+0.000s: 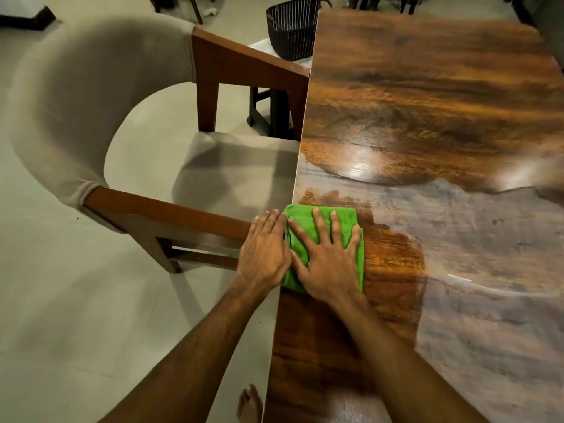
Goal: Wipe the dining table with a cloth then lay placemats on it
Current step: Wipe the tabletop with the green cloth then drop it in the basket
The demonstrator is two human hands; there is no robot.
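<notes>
Home dining rm, by the look. Long glossy wood-grain dining table (427,102) fills the right side, 12 to 5 o'clock, w/ lamp glare on the top. Upholstered chair (91,96) w/ grey-beige fabric, curved back, brown wood arms & legs, seat tucked against the table edge at 9–10 o'clock. Pale smooth floor (45,300) at 7–9 o'clock, w/ a bare foot (250,404) on it at 6 o'clock. Dark slatted basket (293,29) beside the table edge at 12 o'clock. More dark furniture legs (363,1) past the table's far end, approx 12–1 o'clock, too cut off to ID.
</notes>
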